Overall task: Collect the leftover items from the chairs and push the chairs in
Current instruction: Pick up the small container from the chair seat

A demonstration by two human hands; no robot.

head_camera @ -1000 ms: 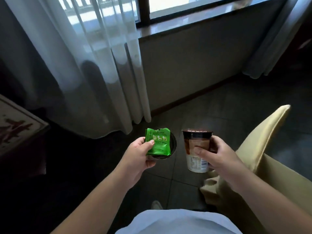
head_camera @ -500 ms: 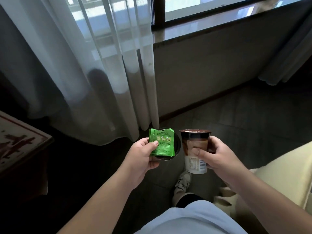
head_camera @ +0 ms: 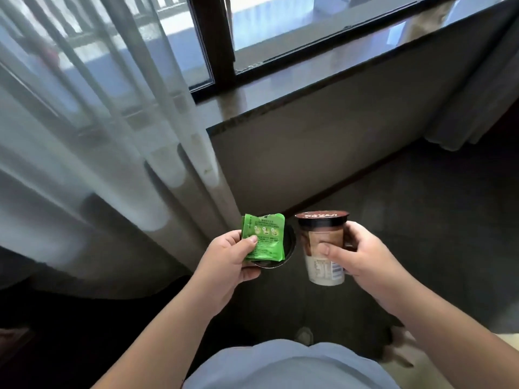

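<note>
Both hands are full at center frame: left hand (head_camera: 224,262) pinches a green sachet (head_camera: 264,238) against a dark lid (head_camera: 289,248), right hand (head_camera: 362,255) wraps the lidded cup (head_camera: 323,248). With no free fingers, pushing chairs in could tip the cup or drop that loosely pinched sachet.

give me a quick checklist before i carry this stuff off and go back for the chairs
1. Left hand grip on the green packet: ok, thumb pins it against the dark lid behind it.
2. Right hand grip on the cup: ok, fingers wrap its middle.
3. Cup upright: ok, only slightly tilted; its top looks covered.
4. A free hand for pushing chairs: not ok, both are full.
5. Floor ahead clear: ok where visible; the lower left is too dark to tell.
6. Chairs pushed in: cannot tell, only a pale edge shows at the lower right.
</note>
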